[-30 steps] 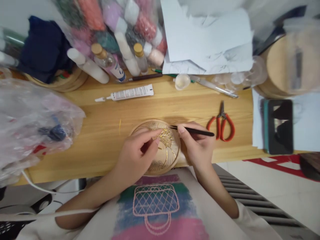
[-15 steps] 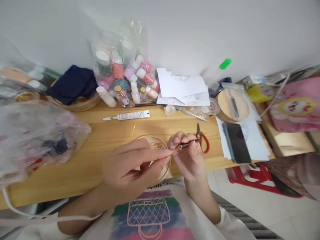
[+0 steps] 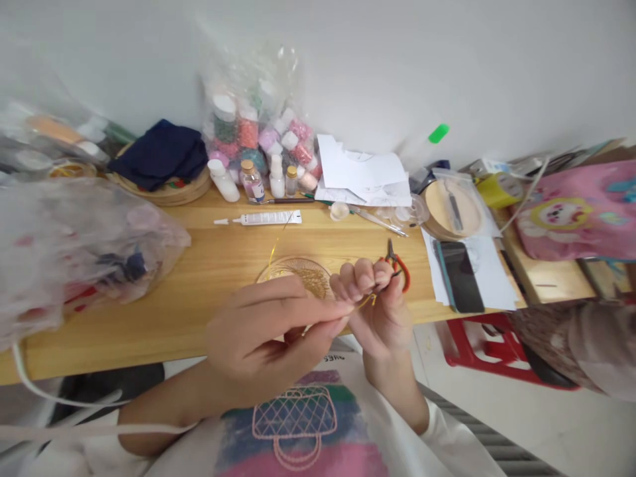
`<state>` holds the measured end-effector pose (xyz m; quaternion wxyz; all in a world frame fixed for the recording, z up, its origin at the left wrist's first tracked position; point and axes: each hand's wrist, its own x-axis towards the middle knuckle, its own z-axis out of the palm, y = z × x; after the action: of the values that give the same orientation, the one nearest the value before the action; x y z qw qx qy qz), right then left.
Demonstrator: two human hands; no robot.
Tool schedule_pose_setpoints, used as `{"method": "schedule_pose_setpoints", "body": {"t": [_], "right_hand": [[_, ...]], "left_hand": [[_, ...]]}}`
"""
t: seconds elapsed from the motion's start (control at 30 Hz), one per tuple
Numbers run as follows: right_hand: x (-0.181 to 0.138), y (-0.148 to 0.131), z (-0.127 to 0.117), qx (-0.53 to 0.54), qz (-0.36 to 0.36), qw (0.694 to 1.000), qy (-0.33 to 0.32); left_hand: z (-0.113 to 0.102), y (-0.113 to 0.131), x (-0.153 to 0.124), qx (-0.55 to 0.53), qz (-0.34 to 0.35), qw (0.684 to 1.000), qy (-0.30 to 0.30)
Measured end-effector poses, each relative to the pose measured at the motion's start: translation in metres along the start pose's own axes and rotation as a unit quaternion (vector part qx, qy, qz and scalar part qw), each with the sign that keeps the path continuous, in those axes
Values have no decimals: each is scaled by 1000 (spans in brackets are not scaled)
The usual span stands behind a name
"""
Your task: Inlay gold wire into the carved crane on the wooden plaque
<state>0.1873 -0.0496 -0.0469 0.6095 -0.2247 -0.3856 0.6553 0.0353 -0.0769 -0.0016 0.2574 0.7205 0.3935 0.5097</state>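
Both of my hands are raised a little above the table's front edge. My left hand (image 3: 263,341) is closed, thumb and fingers pinched on a thin gold wire (image 3: 366,302). My right hand (image 3: 380,308) has its fingers curled and grips the same wire where it bends, close to my left fingertips. A strand of the wire also rises above the disc towards the glue tube. Behind the hands lies a round wooden disc (image 3: 298,270) with a gold wire pattern, partly hidden by my fingers. I cannot make out the thin dark tool in my right hand.
Red-handled pliers (image 3: 401,270) lie just behind my right hand. A glue tube (image 3: 263,218), small bottles (image 3: 252,180), a bag of bead jars (image 3: 258,129) and papers (image 3: 365,173) line the back. A plastic bag (image 3: 74,245) is at left, a phone (image 3: 458,275) at right.
My hands lifted off the disc and came together in front of it, drawing the gold wire up between them. The camera tilted up, so more of the wall and the right side shows.
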Motion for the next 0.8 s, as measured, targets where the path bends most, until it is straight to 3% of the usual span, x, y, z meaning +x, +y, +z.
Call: {"method": "schedule_pose_setpoints", "body": {"t": [0.13,0.4,0.6,0.8], "right_hand": [[-1,-1,3,-20,-13,1000,-1],[-3,-3,1,-107,-14,994,14],[-2,-5,-2,-148,-10,989,13],[-3,-5,-3,-63,11,998,1]], "left_hand": [[1,-1,-2,-21,29,999,7],[5,0,-2,-39,15,999,13],[4,7,1,12,-19,998,-52],[5,9,3,46,2,995,-89]]}}
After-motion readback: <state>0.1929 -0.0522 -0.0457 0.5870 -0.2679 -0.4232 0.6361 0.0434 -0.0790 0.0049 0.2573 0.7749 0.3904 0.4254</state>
